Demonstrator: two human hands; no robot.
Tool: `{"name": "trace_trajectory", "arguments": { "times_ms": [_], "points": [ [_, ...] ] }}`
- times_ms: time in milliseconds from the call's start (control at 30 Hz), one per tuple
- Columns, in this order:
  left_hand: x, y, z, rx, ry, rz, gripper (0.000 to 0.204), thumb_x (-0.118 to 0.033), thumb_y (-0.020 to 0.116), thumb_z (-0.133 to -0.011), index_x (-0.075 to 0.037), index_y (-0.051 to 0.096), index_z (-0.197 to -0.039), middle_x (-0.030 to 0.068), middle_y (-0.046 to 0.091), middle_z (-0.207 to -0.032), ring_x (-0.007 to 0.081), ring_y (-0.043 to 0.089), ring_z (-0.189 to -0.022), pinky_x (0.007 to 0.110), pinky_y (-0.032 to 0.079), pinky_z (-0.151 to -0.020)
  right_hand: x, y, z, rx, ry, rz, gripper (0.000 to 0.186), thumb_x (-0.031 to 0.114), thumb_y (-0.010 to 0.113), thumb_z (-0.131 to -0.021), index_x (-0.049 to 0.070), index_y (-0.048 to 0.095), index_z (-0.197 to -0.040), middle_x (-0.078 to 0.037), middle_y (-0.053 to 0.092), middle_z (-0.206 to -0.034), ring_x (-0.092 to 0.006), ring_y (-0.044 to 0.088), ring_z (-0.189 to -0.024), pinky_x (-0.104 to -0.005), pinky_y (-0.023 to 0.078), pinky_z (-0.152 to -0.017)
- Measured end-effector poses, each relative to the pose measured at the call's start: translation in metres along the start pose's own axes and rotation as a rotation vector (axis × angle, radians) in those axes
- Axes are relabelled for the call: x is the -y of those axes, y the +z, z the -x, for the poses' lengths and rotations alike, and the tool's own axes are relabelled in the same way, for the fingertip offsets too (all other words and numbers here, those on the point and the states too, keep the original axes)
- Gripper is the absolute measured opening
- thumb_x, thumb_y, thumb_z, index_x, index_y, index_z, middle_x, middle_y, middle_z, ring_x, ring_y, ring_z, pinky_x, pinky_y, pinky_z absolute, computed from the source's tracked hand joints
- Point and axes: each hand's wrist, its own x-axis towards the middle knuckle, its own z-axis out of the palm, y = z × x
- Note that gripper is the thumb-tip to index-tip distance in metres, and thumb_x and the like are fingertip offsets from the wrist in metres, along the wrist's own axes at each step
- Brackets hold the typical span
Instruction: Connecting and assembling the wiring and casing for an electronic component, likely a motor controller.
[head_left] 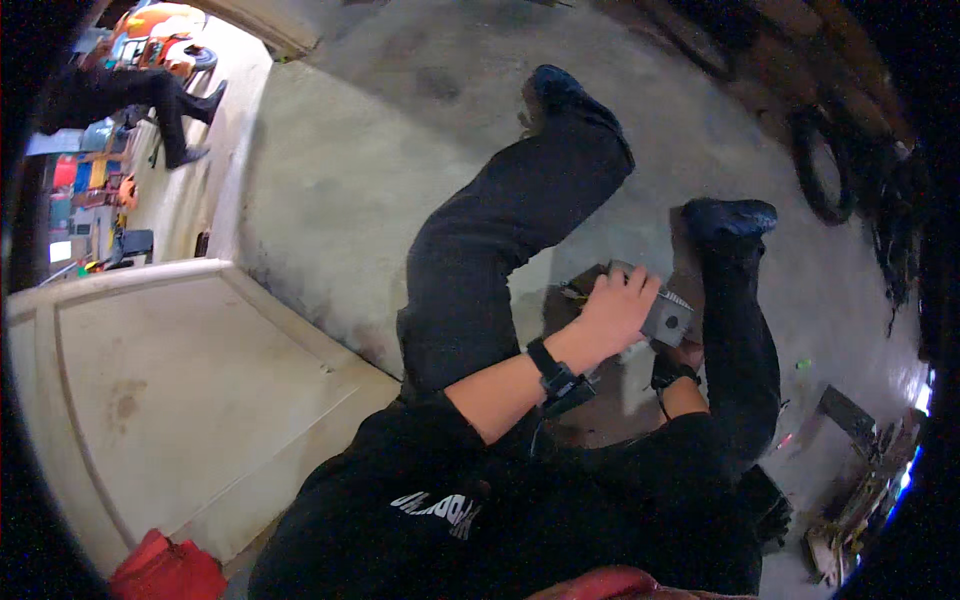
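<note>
White lettering (437,506) on black shirt (600,525), grey box (662,318) gripped in left hand (622,305), grip of right hand (686,353) unclear

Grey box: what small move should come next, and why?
Perhaps ease the left hand back slightly: it covers part of the box, while the right hand, partly hidden at the lower edge, seems placed to steady it.

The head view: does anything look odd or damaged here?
A brown stain marks the pale panel at left, darker than its surroundings. A small green scrap lies loose on the floor at right, like litter.
</note>
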Motion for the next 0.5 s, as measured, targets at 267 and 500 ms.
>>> {"name": "trace_trajectory", "arguments": {
  "times_ms": [267,500],
  "points": [
    [-0.002,0.002,0.001,0.005,-0.007,0.033,0.091,-0.028,0.087,-0.065,0.0,0.043,-0.139,0.0221,0.049,-0.137,0.0407,0.055,-0.115,0.051,0.049,-0.092,-0.001,-0.001,-0.005,0.035,-0.019,0.038,0.063,0.03,0.08,-0.066,0.001,0.065,-0.12,-0.02,0.07,-0.108,-0.0331,0.068,-0.1,-0.0439,0.054,-0.085],
    [-0.001,0.01,0.002,-0.043,-0.017,0.059,0.09,-0.025,0.087,-0.061,0.0,0.045,-0.137,0.0211,0.05,-0.136,0.0391,0.054,-0.118,0.05,0.048,-0.093,0.007,0.001,-0.003,0.059,-0.045,0.055,0.069,0.029,0.083,-0.06,0.001,0.064,-0.121,-0.02,0.069,-0.11,-0.0334,0.067,-0.102,-0.0434,0.053,-0.086]
  ]
}}
